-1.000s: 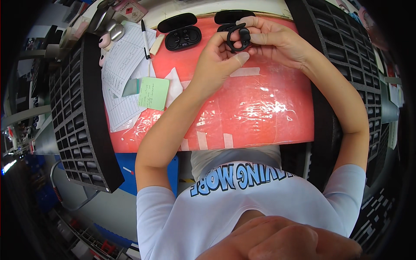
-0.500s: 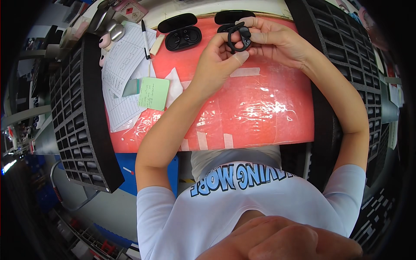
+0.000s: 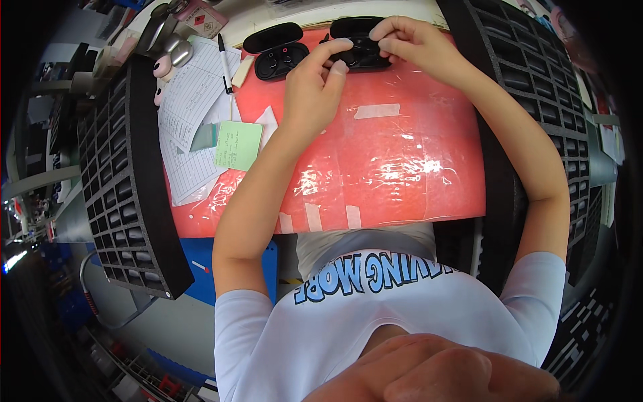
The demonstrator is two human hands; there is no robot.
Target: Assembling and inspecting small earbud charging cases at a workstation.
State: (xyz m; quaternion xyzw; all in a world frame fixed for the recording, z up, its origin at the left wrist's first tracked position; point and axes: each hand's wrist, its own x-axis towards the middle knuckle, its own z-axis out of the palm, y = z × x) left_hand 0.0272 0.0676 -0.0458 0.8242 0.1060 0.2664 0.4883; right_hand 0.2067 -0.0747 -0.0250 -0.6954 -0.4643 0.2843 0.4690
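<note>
Two black earbud charging cases lie with lids raised at the far side of the red mat. My left hand has its index finger and thumb around the left end of the right-hand case. Over that case's right end, my right hand is closed, thumb and index finger nearly together; what is between them cannot be made out. Dark shapes like earbuds show in that case, partly covered by my fingers. Left of my left hand, the other case holds black earbuds, with a small red light showing.
Black foam trays with many compartments stand on the left and right. Printed sheets, a green sticky note and a pen lie at the mat's left. A pink bottle stands at the back left.
The black ear-hook earbud held up between both hands no longer shows there. My hands have moved apart and over the right-hand case. A red light now shows in the left-hand case.
</note>
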